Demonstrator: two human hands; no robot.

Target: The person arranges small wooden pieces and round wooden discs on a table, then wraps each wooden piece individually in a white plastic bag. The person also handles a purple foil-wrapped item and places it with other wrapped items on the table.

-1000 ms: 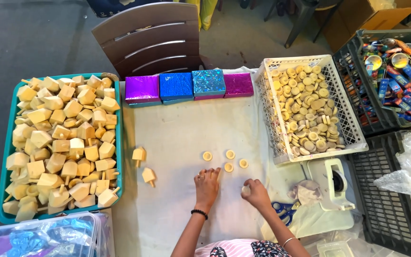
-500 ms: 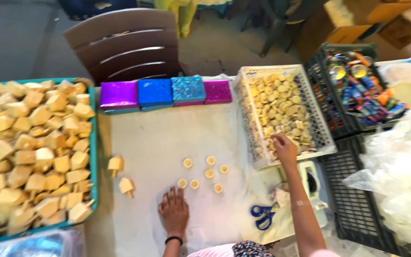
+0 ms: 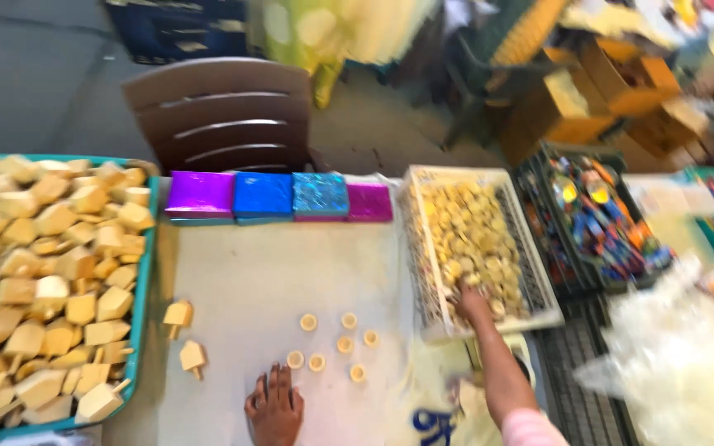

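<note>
While my left hand (image 3: 275, 406) lies flat, fingers spread, empty, my right hand (image 3: 470, 302) digs into the white crate (image 3: 431, 248) of yellow pieces (image 3: 477, 239), grip unclear; four shiny foil boxes (image 3: 278, 196) line the far edge.

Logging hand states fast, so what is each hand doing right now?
Left hand: open, flat on the table, holding nothing.
Right hand: in the white basket of small wooden pieces; grip cannot be told.

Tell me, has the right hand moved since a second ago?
Yes. The right hand left the table near the small round caps and went right and away, into the white basket of small wooden pieces.
</note>
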